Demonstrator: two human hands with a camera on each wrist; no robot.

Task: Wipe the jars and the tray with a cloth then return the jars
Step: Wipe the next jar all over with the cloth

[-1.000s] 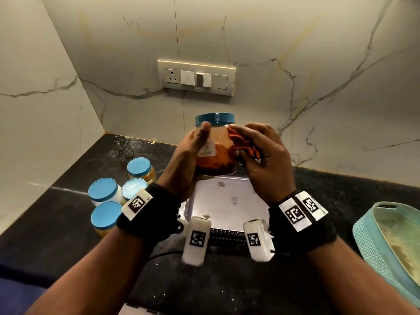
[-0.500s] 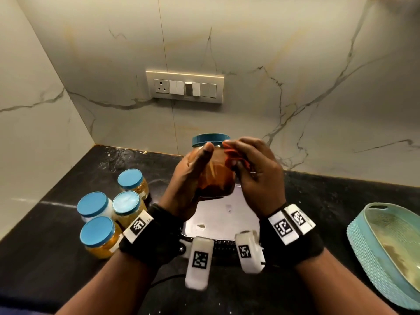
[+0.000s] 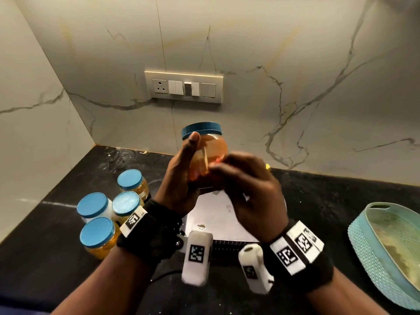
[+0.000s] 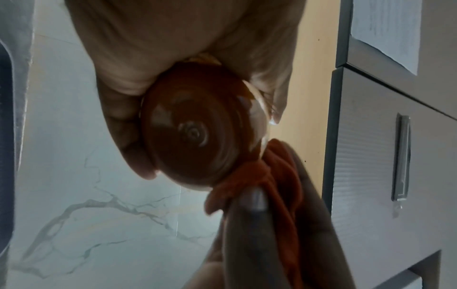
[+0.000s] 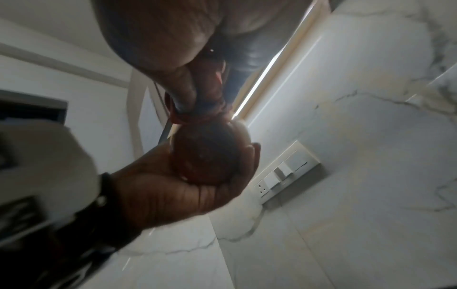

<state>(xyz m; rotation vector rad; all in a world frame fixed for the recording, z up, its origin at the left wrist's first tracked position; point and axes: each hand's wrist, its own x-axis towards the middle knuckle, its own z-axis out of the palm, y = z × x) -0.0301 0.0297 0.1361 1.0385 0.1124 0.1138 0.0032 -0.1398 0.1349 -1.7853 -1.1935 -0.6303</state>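
Note:
My left hand [image 3: 181, 178] grips a blue-lidded jar [image 3: 208, 151] of orange-red contents, held upright above the steel tray [image 3: 218, 221]. Seen from below, the jar's base [image 4: 197, 133] fills the left wrist view, with my fingers [image 4: 123, 117] curled round it. My right hand [image 3: 247, 189] pinches a bunched orange cloth [image 4: 267, 176] against the jar's lower right side; in the head view only a sliver of cloth [image 3: 216, 161] shows. The right wrist view shows the cloth [image 5: 197, 115] touching the jar [image 5: 207, 156]. Several other blue-lidded jars [image 3: 100, 235] stand on the black counter [image 3: 318, 201], left of the tray.
A teal woven basket [image 3: 368, 251] sits at the counter's right edge. A switch panel [image 3: 184, 86] is on the marble back wall, and a marble side wall closes the left. Grey cabinet drawers [image 4: 395, 136] show in the left wrist view.
The jar stays held over the tray while my right hand has slid down and round its right side with the cloth. The head camera has tipped up and shifted slightly.

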